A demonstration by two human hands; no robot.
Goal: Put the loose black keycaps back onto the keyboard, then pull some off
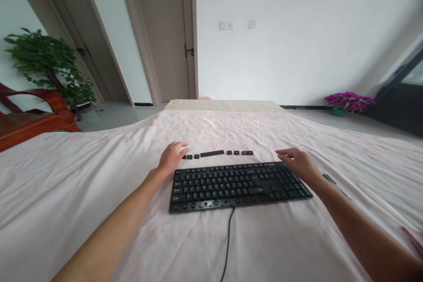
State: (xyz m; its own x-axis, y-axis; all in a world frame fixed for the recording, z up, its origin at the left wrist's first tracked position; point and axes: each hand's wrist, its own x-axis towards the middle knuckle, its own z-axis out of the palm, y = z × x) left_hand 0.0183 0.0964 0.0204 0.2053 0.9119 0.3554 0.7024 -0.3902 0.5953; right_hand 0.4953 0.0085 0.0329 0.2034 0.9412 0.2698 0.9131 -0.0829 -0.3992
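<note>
— Where is the keyboard (231, 185)?

— Centre of the frame, black, flat on the bed's pale pink sheet (99, 176). Its cable (228, 238) runs off the near edge toward the bottom of the frame. The nearest row shows bare sockets (211, 203) instead of keys.

— And the loose keys?

— They lie in a line on the sheet just beyond the far edge: small keycaps (189, 157) at the left, a long space bar cap (212, 153) in the middle, more small caps (240, 153) to the right.

— The hands?

— The left hand (172, 156) lies palm down at the left end of that line, fingers bent, tips right at the leftmost cap. Whether it pinches the cap I cannot tell. The right hand (299, 163) is at the keyboard's far right corner, palm down, fingers loosely spread.

— Around that?

— There is a leafy plant (49, 61) and a red wooden chair (29, 119) at the upper left, a door (165, 31) at the top, and purple flowers (348, 101) at the right by the wall.
</note>
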